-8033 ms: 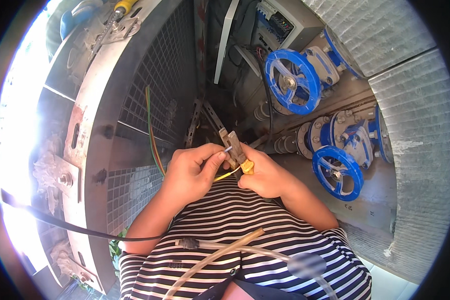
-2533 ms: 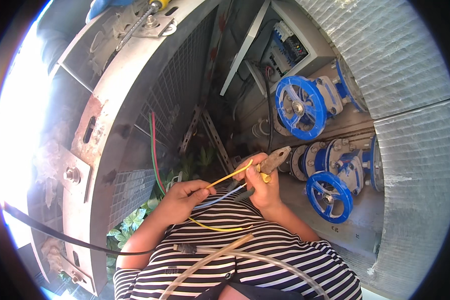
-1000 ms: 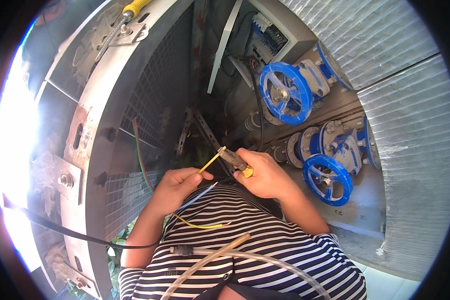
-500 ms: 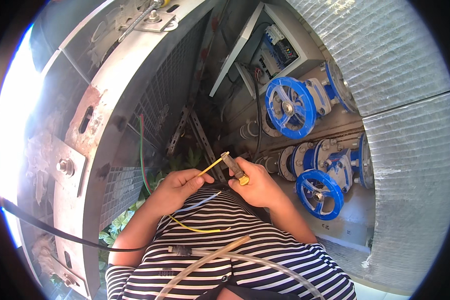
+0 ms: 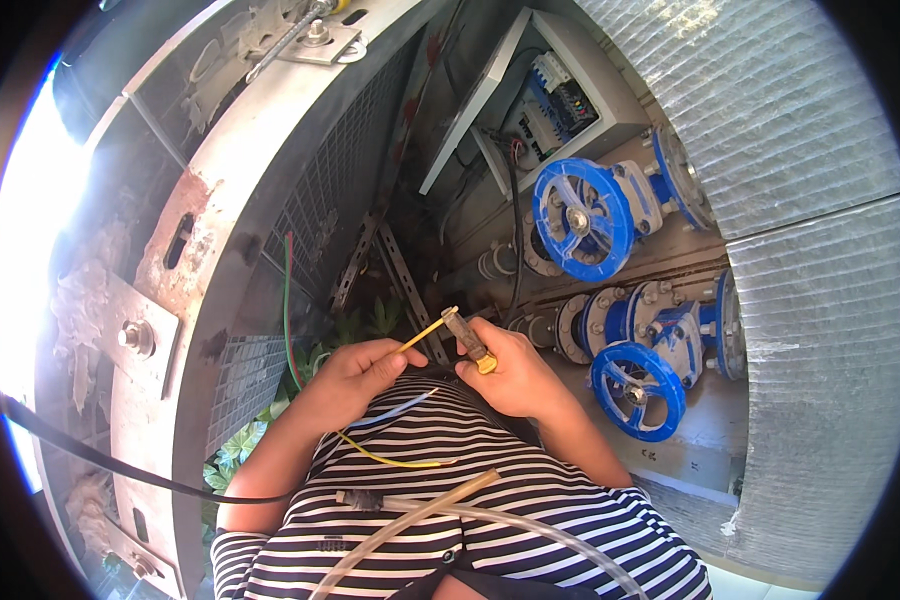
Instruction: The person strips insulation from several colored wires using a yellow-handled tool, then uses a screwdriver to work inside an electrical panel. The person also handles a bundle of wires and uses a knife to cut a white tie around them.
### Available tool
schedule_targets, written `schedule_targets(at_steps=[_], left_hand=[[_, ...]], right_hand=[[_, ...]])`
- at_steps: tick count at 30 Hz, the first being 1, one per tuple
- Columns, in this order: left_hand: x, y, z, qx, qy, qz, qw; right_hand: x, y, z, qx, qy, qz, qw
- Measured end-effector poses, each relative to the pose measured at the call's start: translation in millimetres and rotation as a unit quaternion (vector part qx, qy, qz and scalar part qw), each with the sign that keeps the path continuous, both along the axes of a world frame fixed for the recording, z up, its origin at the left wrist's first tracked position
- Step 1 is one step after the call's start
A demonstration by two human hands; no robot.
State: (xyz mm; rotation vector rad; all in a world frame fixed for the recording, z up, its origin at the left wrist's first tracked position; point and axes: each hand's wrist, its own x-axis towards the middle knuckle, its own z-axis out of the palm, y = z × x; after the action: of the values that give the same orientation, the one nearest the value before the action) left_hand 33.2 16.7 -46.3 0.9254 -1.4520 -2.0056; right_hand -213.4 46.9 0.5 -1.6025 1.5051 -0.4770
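One yellow wire (image 5: 424, 335), I saw, was pinched in the left hand (image 5: 358, 380), its far right tip meeting the pliers (image 5: 468, 338) clasped in the right hand (image 5: 513, 370).

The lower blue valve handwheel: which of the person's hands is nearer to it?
Right. The right hand, gripping pliers, is left of the lower blue valve handwheel in view; the left hand, pinching a yellow wire, is farther left.
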Motion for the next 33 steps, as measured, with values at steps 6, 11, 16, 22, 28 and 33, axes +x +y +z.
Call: schedule_targets(at_steps=[6,11,16,22,28,33], left_hand=[[-9,-13,8,-0.019,0.051,0.006,0.999],[-13,-12,9,-0.029,0.030,0.036,0.998],[-18,-9,12,-0.032,0.022,0.037,0.999],[-23,-7,15,-0.042,0.024,0.019,0.999],[-24,-4,16,-0.045,0.010,0.006,0.999],[-18,-5,27,-0.041,-0.035,-0.034,0.998]], right_hand=[[6,2,0,-0.051,0.026,0.015,0.998],[2,3,-2,0.002,-0.043,-0.003,0.999],[-2,7,-11,0.038,-0.172,-0.014,0.984],[0,9,-19,0.023,-0.251,-0.008,0.968],[4,6,8,-0.038,-0.059,-0.004,0.998],[5,5,3,-0.294,0.146,-0.002,0.945]])
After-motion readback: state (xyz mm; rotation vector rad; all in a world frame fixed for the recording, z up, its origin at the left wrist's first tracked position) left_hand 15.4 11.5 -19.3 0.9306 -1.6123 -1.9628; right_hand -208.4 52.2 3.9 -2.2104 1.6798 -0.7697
